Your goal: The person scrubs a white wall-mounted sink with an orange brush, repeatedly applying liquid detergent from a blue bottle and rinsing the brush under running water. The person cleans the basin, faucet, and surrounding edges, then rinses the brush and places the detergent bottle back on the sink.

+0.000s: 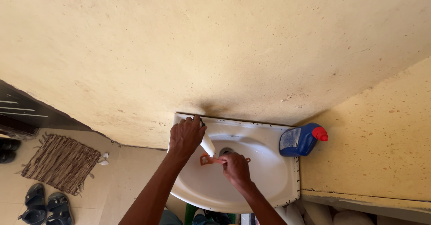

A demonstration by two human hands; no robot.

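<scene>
A white wall-mounted sink (278, 180) sits below a yellow wall. My left hand (185, 136) grips the top of the white tap (208, 146) at the sink's back left. My right hand (235, 169) is over the basin and holds an orange brush-like tool (207, 160) under the tap's spout. The drain (226, 151) shows just behind the right hand.
A blue bottle with a red cap (301, 139) lies on the sink's right rim by the corner wall. A woven mat (60, 162) and dark sandals (47, 205) lie on the tiled floor at left. White sacks (314, 213) rest under a ledge at right.
</scene>
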